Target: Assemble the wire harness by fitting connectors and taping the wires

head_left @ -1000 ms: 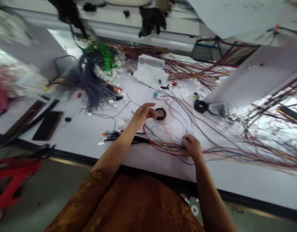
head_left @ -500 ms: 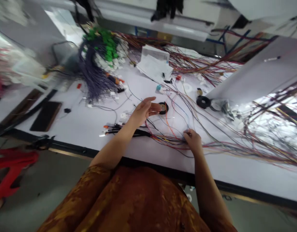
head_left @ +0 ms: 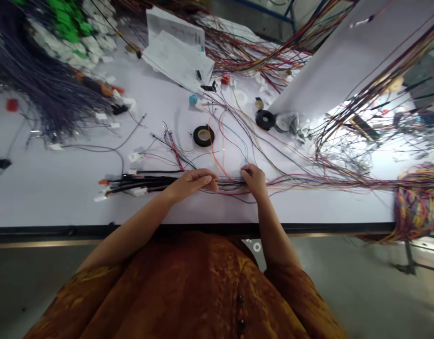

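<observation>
A long bundle of thin coloured wires (head_left: 229, 184) runs left to right near the table's front edge. My left hand (head_left: 192, 184) lies over it, fingers curved round the wires and thumb along the top. Further right, my right hand (head_left: 254, 181) pinches the same bundle between thumb and fingers. To the left of my left hand the wires pass into black sleeving (head_left: 156, 181), with white and orange connectors (head_left: 104, 182) at the ends. Behind the bundle lies a roll of black tape (head_left: 204, 135). A loose orange wire (head_left: 217, 160) crosses from the roll to the bundle.
Dark purple wires (head_left: 58, 89) with green connectors (head_left: 67, 21) are heaped at the back left. Papers (head_left: 178, 59) lie at the back. A second black tape roll (head_left: 265, 120) sits by a white slanted panel (head_left: 319, 61). Tangled wires (head_left: 358, 155) spread on the right.
My left hand has come down from beside the tape roll onto the wire bundle, and its fingers have closed round it. My right hand keeps its pinch. The camera view has turned and shifted.
</observation>
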`<act>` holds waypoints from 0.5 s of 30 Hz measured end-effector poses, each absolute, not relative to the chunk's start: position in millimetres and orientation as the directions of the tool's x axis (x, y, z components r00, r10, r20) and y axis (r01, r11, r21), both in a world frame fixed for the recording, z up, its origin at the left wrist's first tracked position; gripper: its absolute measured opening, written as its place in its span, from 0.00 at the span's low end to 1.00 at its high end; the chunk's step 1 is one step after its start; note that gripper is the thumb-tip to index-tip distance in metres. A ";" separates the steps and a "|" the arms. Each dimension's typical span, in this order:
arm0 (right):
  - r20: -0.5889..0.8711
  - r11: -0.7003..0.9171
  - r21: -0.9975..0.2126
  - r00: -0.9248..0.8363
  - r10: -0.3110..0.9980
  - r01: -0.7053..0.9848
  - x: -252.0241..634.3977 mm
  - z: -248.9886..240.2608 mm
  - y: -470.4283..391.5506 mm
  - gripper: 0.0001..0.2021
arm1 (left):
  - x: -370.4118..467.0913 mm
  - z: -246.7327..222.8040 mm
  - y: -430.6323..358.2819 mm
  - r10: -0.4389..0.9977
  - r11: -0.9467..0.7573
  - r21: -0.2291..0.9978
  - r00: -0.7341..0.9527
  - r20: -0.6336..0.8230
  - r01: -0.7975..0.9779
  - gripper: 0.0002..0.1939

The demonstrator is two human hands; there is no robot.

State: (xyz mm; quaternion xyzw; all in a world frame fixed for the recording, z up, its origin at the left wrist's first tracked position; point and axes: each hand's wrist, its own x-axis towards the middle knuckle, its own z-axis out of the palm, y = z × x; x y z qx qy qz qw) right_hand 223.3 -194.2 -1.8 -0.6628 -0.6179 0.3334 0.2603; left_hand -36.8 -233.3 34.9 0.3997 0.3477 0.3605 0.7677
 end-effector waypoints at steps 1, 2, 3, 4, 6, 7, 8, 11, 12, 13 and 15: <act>-0.094 -0.089 -0.745 0.028 0.995 0.661 221.8 1.0 -194.6 0.09 | -35.9 33.9 -231.3 0.851 0.419 0.857 0.459 -0.255 -0.301 0.18; -0.038 -0.063 -0.732 0.053 0.998 0.679 219.2 4.7 -194.5 0.11 | -34.4 33.1 -228.3 0.862 0.425 0.847 0.428 -0.272 -0.319 0.19; 0.043 -0.023 -0.717 0.077 0.996 0.697 215.1 8.9 -193.9 0.13 | -32.5 33.0 -224.7 0.868 0.433 0.840 0.403 -0.290 -0.328 0.20; 0.130 0.028 -0.704 0.091 0.987 0.709 209.5 13.3 -192.3 0.15 | -30.4 33.5 -220.7 0.873 0.436 0.838 0.380 -0.306 -0.328 0.20; 0.225 0.126 -0.695 0.048 0.973 0.707 194.5 20.6 -186.1 0.14 | -26.6 36.4 -212.7 0.884 0.432 0.843 0.336 -0.325 -0.321 0.21; 0.203 0.147 -0.695 -0.004 0.979 0.704 186.0 22.6 -181.5 0.11 | -25.2 38.3 -209.1 0.890 0.428 0.845 0.315 -0.331 -0.322 0.21; 0.142 0.139 -0.689 -0.056 0.988 0.711 177.5 23.3 -176.3 0.08 | -24.4 40.3 -206.1 0.894 0.426 0.846 0.296 -0.337 -0.321 0.22; -0.098 0.042 -0.640 -0.135 0.986 0.767 157.4 17.6 -161.9 0.06 | -26.2 44.4 -200.4 0.902 0.421 0.853 0.237 -0.359 -0.310 0.21; -0.146 0.020 -0.644 -0.148 0.978 0.765 153.8 14.2 -158.9 0.06 | -27.7 44.9 -199.3 0.906 0.417 0.856 0.219 -0.363 -0.305 0.20; -0.171 0.005 -0.673 -0.162 0.972 0.740 152.0 10.7 -157.2 0.05 | -29.3 45.0 -198.4 0.908 0.414 0.859 0.203 -0.367 -0.300 0.20; -0.171 -0.036 -0.780 -0.158 0.972 0.625 153.1 5.2 -157.1 0.04 | -31.2 44.2 -196.9 0.909 0.414 0.862 0.185 -0.373 -0.293 0.18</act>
